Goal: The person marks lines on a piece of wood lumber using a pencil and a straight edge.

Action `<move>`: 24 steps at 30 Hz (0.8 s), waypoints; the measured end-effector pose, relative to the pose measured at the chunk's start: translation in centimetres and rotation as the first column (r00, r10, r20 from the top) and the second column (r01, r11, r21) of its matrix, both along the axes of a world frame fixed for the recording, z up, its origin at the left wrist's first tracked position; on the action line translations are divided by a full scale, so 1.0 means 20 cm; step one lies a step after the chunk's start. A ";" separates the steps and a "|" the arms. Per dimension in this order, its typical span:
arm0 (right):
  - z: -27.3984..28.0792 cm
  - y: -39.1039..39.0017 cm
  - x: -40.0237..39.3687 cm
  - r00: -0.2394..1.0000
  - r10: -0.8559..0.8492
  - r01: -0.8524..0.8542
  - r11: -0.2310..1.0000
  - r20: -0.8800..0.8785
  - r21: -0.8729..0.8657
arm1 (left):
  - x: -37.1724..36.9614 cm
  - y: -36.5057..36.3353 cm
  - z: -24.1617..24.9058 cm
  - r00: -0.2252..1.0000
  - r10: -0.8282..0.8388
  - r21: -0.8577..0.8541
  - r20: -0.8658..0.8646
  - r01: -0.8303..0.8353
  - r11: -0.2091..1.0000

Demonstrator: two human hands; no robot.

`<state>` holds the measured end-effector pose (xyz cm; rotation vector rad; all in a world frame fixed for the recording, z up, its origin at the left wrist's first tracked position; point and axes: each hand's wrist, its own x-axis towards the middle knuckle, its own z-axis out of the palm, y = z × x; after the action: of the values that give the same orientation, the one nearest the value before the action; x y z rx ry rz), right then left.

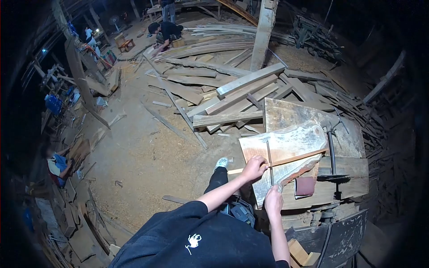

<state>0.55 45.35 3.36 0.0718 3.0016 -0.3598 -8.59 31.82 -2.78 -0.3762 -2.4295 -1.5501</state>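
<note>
A pale wooden slab with an irregular edge lies on a wooden work table in front of me. Across it runs a long, narrow wooden strip. My left hand is closed on this strip near its left end, fingertips beside a thin dark bar. That bar lies crosswise over the strip. My right hand closes around its near end, at the slab's front edge; the grip hides what that end looks like. Right of my right hand, a reddish-brown abrasive sheet lies folded on the table.
A toothed circular blade and a metal shaft sit at the table's right. Stacked planks lie beyond, near a post. A crouching person works farther back; another person sits at left.
</note>
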 end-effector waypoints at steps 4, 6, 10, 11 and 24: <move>0.03 0.02 0.00 1.000 0.019 -0.019 1.000 0.020 -0.012 | 0.02 -0.01 0.01 1.000 -0.005 -0.010 -0.009 0.005 1.000; 0.04 0.04 0.00 0.999 0.022 -0.022 1.000 0.024 -0.009 | 0.02 -0.01 0.01 0.999 -0.015 -0.053 -0.029 0.014 0.998; 0.04 0.04 0.00 0.999 0.013 -0.012 1.000 0.038 -0.017 | 0.02 0.01 0.01 1.000 -0.008 -0.077 -0.023 0.006 0.997; 0.02 0.04 0.00 0.999 0.008 -0.007 1.000 0.036 -0.021 | 0.01 0.01 0.00 1.000 -0.001 -0.087 -0.026 -0.001 0.996; 0.04 0.03 0.01 0.994 -0.003 0.010 0.998 0.105 -0.065 | 0.03 0.05 0.00 0.996 0.050 -0.191 -0.067 -0.062 0.980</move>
<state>0.84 45.90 4.07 0.0916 2.8840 -0.4398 -8.00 32.77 -2.82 -0.3810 -2.5263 -1.2648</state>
